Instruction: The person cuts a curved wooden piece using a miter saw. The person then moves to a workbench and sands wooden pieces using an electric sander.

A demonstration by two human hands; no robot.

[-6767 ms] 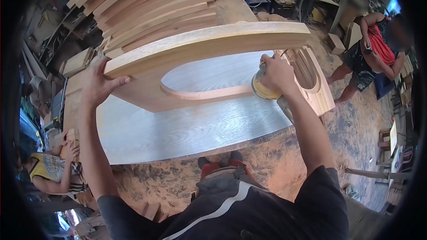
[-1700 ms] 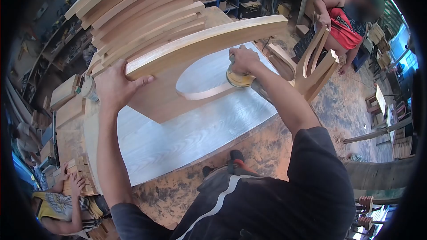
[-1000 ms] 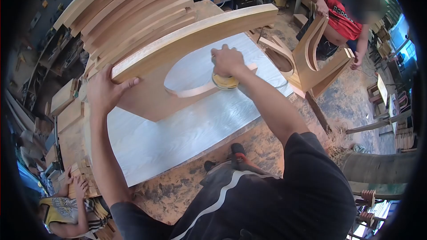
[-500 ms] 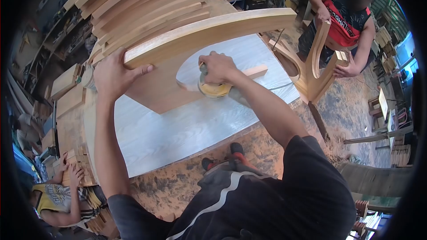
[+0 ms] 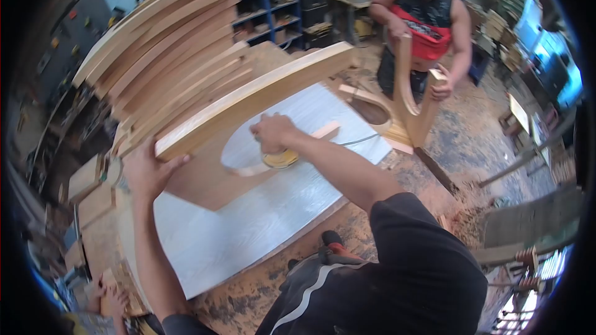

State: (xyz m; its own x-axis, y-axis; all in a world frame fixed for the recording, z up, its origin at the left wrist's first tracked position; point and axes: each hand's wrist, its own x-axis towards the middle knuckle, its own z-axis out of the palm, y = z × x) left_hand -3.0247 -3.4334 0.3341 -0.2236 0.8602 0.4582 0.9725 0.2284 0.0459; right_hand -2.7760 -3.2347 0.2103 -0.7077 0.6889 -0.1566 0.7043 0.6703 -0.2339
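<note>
A large curved wooden piece with a rounded cutout stands on edge on a pale grey board. Its near-left end is held by my left hand, thumb along the face and fingers behind the top edge. My right hand is closed around a yellow-bodied power sander, which is at the inner edge of the cutout. The contact under the sander is hidden. A short wooden strip lies on the board just right of the sander, and a thin dark cord runs off rightward.
Curved wooden planks are stacked behind the board. At the right, a co-worker holds a forked wooden frame. Another person's hands show at lower left. Blue shelves stand at the back; sawdust covers the floor.
The head view has shifted, so the workpiece, board and co-worker appear lower and farther left. Both my hands keep their holds, and the sander stays by the cutout.
</note>
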